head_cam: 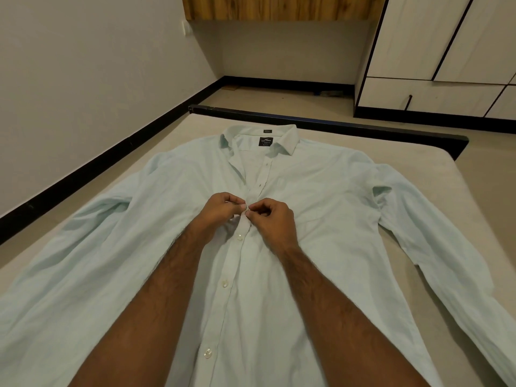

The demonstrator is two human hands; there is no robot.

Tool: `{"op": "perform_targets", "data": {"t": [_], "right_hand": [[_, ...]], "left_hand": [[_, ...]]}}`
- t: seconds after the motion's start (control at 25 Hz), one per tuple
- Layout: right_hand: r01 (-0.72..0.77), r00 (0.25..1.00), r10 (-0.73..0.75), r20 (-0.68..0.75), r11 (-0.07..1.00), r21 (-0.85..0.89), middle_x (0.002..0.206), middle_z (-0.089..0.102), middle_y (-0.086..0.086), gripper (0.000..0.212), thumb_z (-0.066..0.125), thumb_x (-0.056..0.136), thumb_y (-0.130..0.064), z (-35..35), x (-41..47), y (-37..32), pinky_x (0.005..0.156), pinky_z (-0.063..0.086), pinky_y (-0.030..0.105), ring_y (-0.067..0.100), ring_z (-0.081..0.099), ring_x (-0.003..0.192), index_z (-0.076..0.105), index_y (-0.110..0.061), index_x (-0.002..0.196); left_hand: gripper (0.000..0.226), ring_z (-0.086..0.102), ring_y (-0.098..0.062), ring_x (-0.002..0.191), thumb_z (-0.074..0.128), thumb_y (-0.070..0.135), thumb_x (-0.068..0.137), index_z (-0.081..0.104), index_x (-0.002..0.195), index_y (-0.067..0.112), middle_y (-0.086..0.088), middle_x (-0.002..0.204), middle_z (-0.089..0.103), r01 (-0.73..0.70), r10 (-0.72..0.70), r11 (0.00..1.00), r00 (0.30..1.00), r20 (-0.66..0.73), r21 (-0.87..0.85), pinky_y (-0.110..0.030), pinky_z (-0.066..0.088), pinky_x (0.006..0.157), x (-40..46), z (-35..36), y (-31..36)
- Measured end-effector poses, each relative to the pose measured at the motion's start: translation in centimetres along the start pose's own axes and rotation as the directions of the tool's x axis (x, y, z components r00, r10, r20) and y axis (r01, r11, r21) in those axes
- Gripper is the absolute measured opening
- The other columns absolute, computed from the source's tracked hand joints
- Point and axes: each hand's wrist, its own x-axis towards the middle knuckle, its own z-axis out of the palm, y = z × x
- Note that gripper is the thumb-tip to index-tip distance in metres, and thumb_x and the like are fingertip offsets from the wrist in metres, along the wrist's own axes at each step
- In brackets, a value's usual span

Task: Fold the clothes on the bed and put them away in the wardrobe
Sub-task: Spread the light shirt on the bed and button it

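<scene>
A pale mint long-sleeved shirt (321,208) lies flat, front up, on the bed (405,152), collar toward the far edge and hem toward the near edge. Both sleeves spread out to the left and right edges of the bed. The collar is open, showing a dark label inside the neck. The lower placket is buttoned, with white buttons in a row down the middle; the upper part lies unbuttoned. The wardrobe (435,51), white with dark trim and its doors closed, stands beyond the bed's far right corner.
</scene>
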Motion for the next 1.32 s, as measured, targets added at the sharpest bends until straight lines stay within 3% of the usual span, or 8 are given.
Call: {"op": "perform_targets", "data": {"t": [0.12,0.32,0.6,0.84,1.0,1.12,1.2,1.32], "right_hand": [[0.005,0.999,-0.008,-0.038,0.998,-0.064,0.078,0.072,-0.011,0.016,0.081,0.081,-0.031,0.6,-0.1,-0.1,0.073,0.059,0.026,0.005,0.067,0.073,0.076,-0.020,0.092],[-0.002,1.000,0.003,0.004,1.000,-0.031,0.081,0.072,-0.012,0.015,0.080,0.082,-0.026,0.1,-0.3,-0.2,0.077,0.060,0.023,0.004,0.068,0.076,0.076,-0.020,0.095],[0.011,0.999,-0.012,-0.035,1.000,-0.023,0.087,0.068,-0.010,0.018,0.071,0.080,-0.014,0.5,-0.2,0.1,0.079,0.060,0.034,0.007,0.066,0.079,0.069,-0.024,0.094],[0.066,0.977,-0.082,-0.197,0.994,-0.087,0.098,0.059,-0.009,0.015,0.057,0.090,-0.012,0.9,2.8,-1.5,0.075,0.059,0.042,0.014,0.063,0.088,0.059,-0.024,0.099],[-0.004,0.995,-0.034,-0.091,0.922,-0.386,0.103,0.058,-0.001,0.030,0.067,0.088,-0.037,1.0,5.9,-2.1,0.074,0.047,0.031,0.019,0.060,0.093,0.054,-0.017,0.106],[-0.125,0.992,0.101,-0.076,0.874,-0.470,0.108,0.062,0.005,0.048,0.068,0.082,-0.047,1.1,7.0,-2.2,0.079,0.051,0.035,0.026,0.062,0.098,0.052,-0.013,0.112],[-0.142,0.990,0.112,-0.091,0.873,-0.467,0.107,0.065,0.007,0.042,0.066,0.085,-0.040,0.9,7.4,-2.0,0.075,0.049,0.033,0.027,0.063,0.097,0.054,-0.010,0.112],[-0.170,0.979,0.118,-0.167,0.923,-0.345,0.092,0.067,0.001,0.022,0.065,0.087,-0.029,0.4,7.2,-1.2,0.070,0.046,0.030,0.022,0.065,0.087,0.062,-0.011,0.099]], "left_hand": [[0.024,0.063,-0.013,0.085,0.078,0.022,0.084,0.070,0.102,0.008,-0.001,0.092,0.070,-0.010,0.010,0.999,1.000,0.013,0.036,-0.021,0.047,0.070,0.1,-0.1,-0.2],[0.020,0.066,-0.019,0.097,0.078,0.015,0.079,0.068,0.096,0.017,-0.004,0.098,0.071,-0.032,0.040,0.995,0.995,-0.088,0.098,-0.031,0.054,0.083,0.4,0.5,-0.9],[0.026,0.064,-0.014,0.084,0.075,0.018,0.075,0.061,0.096,0.020,0.000,0.089,0.068,-0.063,0.095,0.986,0.972,-0.214,0.152,-0.028,0.051,0.072,-0.7,1.8,-1.0],[0.022,0.067,-0.012,0.078,0.077,0.018,0.082,0.062,0.097,0.020,-0.002,0.079,0.070,-0.156,0.181,0.977,0.967,-0.180,0.143,-0.028,0.052,0.074,-0.8,1.3,-1.7],[0.020,0.064,-0.011,0.076,0.068,0.041,0.090,0.056,0.096,0.026,0.007,0.080,0.068,-0.159,0.247,0.883,0.957,-0.150,0.441,-0.031,0.052,0.070,0.4,1.3,-1.3],[0.013,0.061,-0.013,0.085,0.054,0.032,0.099,0.055,0.110,0.024,0.005,0.098,0.067,-0.205,0.323,0.771,0.942,-0.092,0.602,-0.029,0.046,0.071,2.7,1.0,-0.3],[0.025,0.059,-0.018,0.100,0.046,0.015,0.100,0.058,0.122,0.018,-0.002,0.115,0.061,-0.288,0.409,0.720,0.911,-0.051,0.631,-0.033,0.049,0.084,4.5,1.2,0.4],[0.022,0.061,-0.019,0.102,0.052,0.021,0.099,0.067,0.115,0.022,-0.003,0.117,0.061,-0.288,0.432,0.707,0.899,-0.072,0.646,-0.038,0.053,0.089,6.4,2.4,1.5]]}}
